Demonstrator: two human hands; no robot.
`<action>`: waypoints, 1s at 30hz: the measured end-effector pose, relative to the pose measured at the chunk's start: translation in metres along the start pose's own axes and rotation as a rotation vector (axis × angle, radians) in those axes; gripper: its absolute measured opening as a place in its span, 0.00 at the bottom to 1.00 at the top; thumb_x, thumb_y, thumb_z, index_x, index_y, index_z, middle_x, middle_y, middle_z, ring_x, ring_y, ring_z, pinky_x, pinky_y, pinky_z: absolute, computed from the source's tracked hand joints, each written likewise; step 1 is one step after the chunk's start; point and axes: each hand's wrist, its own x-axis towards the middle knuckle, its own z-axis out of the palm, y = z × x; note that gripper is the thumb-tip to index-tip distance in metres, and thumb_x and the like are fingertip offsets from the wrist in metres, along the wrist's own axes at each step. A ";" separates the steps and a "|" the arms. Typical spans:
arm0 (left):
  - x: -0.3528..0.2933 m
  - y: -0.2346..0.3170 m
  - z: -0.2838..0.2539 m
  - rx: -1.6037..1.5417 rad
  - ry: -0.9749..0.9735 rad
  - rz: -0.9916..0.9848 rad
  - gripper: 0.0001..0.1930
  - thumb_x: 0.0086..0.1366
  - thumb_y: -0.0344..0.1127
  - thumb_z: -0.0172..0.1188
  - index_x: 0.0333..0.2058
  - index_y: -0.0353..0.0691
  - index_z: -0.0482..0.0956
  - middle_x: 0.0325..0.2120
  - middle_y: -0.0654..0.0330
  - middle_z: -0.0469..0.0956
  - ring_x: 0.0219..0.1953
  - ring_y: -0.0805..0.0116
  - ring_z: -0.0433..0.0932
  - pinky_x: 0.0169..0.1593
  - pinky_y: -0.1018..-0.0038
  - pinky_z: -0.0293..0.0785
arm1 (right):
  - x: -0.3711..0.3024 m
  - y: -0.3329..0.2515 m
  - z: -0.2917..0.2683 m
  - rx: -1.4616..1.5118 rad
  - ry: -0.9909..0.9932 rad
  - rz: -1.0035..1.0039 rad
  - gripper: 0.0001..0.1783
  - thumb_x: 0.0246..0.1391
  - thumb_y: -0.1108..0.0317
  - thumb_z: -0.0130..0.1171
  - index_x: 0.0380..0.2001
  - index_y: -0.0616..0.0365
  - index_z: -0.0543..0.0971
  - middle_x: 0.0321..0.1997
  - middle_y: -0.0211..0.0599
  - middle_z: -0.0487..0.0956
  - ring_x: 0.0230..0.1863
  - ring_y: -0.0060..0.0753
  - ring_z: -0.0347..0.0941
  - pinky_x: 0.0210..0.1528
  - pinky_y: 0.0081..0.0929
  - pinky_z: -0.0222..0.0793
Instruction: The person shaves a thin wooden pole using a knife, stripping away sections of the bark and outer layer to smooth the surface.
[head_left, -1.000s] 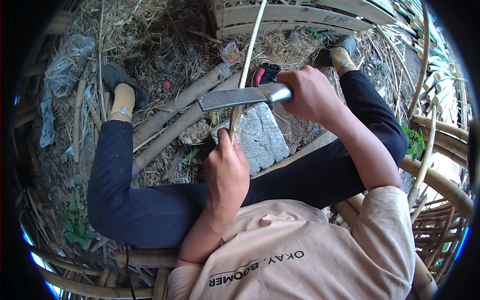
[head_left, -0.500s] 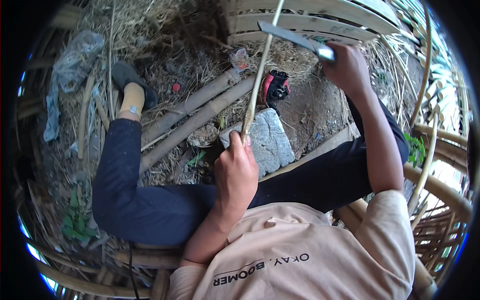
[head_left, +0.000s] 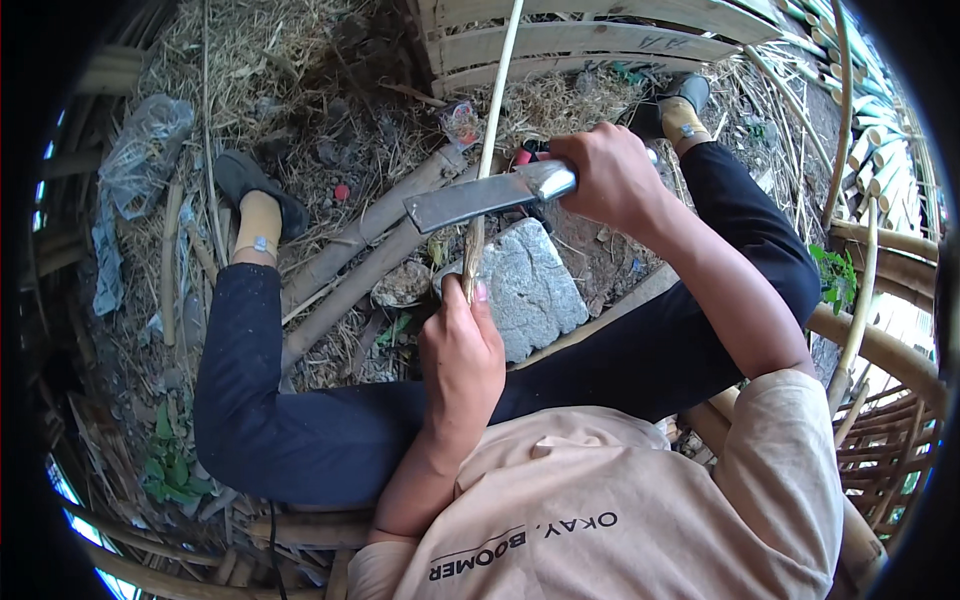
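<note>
My left hand (head_left: pixel 461 350) grips the near end of a long, thin, pale stick (head_left: pixel 497 95), thumb on top. The stick rises away from me past the upper edge of the picture; its lower part looks darker and rough. My right hand (head_left: pixel 610 178) is wrapped round the handle of a broad, flat-ended machete (head_left: pixel 470 203). The blade points left and lies across the stick, a little beyond my left fingers; whether it touches cannot be told. Under the stick's near end sits a grey stone block (head_left: pixel 530 290).
Two bamboo poles (head_left: pixel 350 250) lie on the straw-strewn ground left of the stone. A slatted wooden crate (head_left: pixel 570 45) stands at the far side. Cut bamboo (head_left: pixel 880 160) is stacked at the far right. A clear plastic bag (head_left: pixel 150 150) lies at the left. My legs spread either side.
My right hand has brought the machete down and left, from the stick's upper part to just beyond my left hand. The stick's far end has shifted slightly left.
</note>
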 end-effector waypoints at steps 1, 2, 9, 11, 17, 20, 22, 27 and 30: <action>0.001 0.000 0.000 0.001 0.002 0.009 0.11 0.75 0.35 0.48 0.37 0.32 0.71 0.19 0.41 0.73 0.26 0.35 0.76 0.28 0.49 0.64 | 0.003 0.003 0.002 -0.011 0.003 -0.006 0.08 0.37 0.67 0.63 0.25 0.54 0.82 0.21 0.45 0.80 0.26 0.53 0.80 0.33 0.45 0.77; 0.002 0.000 0.000 0.002 0.006 0.016 0.11 0.75 0.35 0.48 0.37 0.32 0.71 0.19 0.40 0.73 0.26 0.35 0.76 0.28 0.48 0.64 | 0.005 0.005 0.004 -0.023 0.006 -0.013 0.08 0.37 0.67 0.63 0.25 0.54 0.82 0.21 0.45 0.80 0.26 0.53 0.80 0.33 0.45 0.77; 0.005 -0.002 -0.008 -0.064 -0.023 0.029 0.12 0.74 0.37 0.50 0.37 0.33 0.72 0.21 0.40 0.76 0.29 0.34 0.77 0.30 0.48 0.69 | 0.013 0.009 -0.001 -0.096 0.084 -0.003 0.09 0.46 0.61 0.67 0.23 0.54 0.80 0.21 0.46 0.80 0.26 0.53 0.80 0.31 0.46 0.76; 0.004 -0.008 -0.008 -0.115 -0.039 0.046 0.11 0.74 0.37 0.50 0.37 0.33 0.72 0.20 0.40 0.76 0.28 0.34 0.77 0.29 0.49 0.69 | 0.009 0.005 -0.001 -0.094 0.114 -0.013 0.10 0.46 0.61 0.67 0.22 0.54 0.79 0.19 0.45 0.79 0.25 0.52 0.80 0.31 0.46 0.75; 0.005 -0.008 -0.011 -0.136 -0.056 0.029 0.11 0.74 0.36 0.49 0.38 0.33 0.72 0.20 0.41 0.76 0.27 0.36 0.77 0.27 0.49 0.68 | 0.010 0.000 -0.002 -0.092 0.134 -0.021 0.11 0.45 0.61 0.67 0.21 0.55 0.78 0.18 0.45 0.78 0.23 0.51 0.79 0.30 0.45 0.74; 0.004 -0.007 -0.010 -0.106 -0.043 0.026 0.11 0.74 0.36 0.49 0.38 0.33 0.72 0.21 0.41 0.76 0.27 0.36 0.78 0.27 0.49 0.68 | 0.011 0.000 -0.002 -0.115 0.100 -0.010 0.09 0.45 0.64 0.66 0.22 0.56 0.78 0.19 0.46 0.79 0.24 0.51 0.80 0.31 0.45 0.75; 0.004 -0.007 -0.010 -0.086 -0.047 0.018 0.11 0.74 0.36 0.49 0.38 0.33 0.72 0.21 0.40 0.76 0.27 0.36 0.78 0.27 0.49 0.68 | 0.011 -0.002 -0.007 -0.127 0.066 0.001 0.06 0.46 0.66 0.64 0.24 0.56 0.80 0.20 0.47 0.80 0.24 0.50 0.80 0.33 0.44 0.76; 0.004 -0.002 -0.012 -0.020 -0.030 0.069 0.09 0.73 0.35 0.51 0.36 0.34 0.69 0.17 0.42 0.76 0.25 0.39 0.79 0.24 0.51 0.71 | 0.029 0.050 -0.042 -0.232 0.198 0.369 0.12 0.50 0.69 0.61 0.38 0.55 0.86 0.28 0.48 0.84 0.32 0.51 0.83 0.40 0.44 0.79; 0.003 -0.003 -0.008 -0.073 -0.038 0.065 0.10 0.73 0.35 0.51 0.35 0.34 0.69 0.16 0.43 0.75 0.24 0.39 0.79 0.24 0.51 0.71 | 0.023 0.048 -0.055 -0.173 0.202 0.331 0.12 0.52 0.67 0.62 0.39 0.55 0.86 0.29 0.51 0.84 0.32 0.51 0.83 0.39 0.43 0.78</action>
